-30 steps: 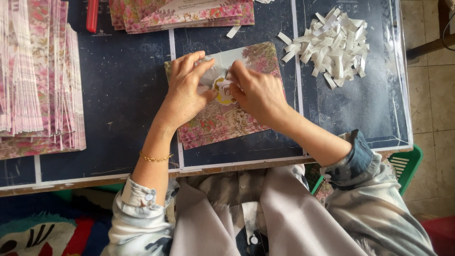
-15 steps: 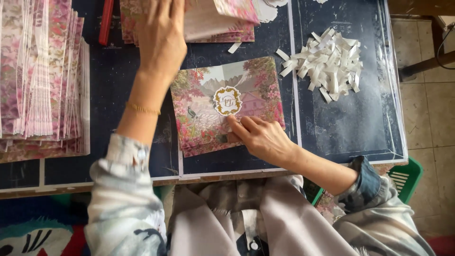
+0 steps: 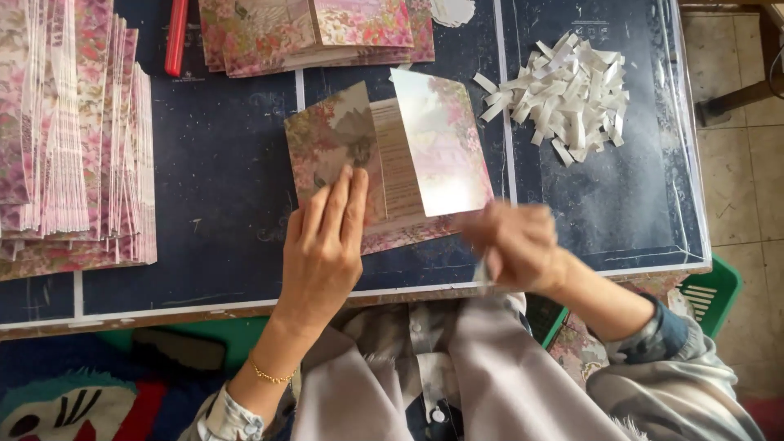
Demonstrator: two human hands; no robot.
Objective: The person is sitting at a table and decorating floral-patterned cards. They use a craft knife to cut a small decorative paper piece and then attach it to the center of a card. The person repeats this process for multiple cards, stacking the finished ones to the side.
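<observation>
We press our left hand [image 3: 322, 245], fingers flat and together, on the open card [image 3: 384, 159] at frame centre. Our right hand [image 3: 514, 245] is blurred; its fingers' state we cannot tell. Paper strips [image 3: 567, 94] lie upper right.

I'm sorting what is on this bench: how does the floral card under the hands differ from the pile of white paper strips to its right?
The floral card is one large folded sheet, printed with pink flowers; the white paper strips are many small plain pieces. The card lies partly open with one flap raised, while the strips sit in a loose, jumbled heap. The left hand rests on the card; no hand touches the strips. Both lie on the dark table.
</observation>
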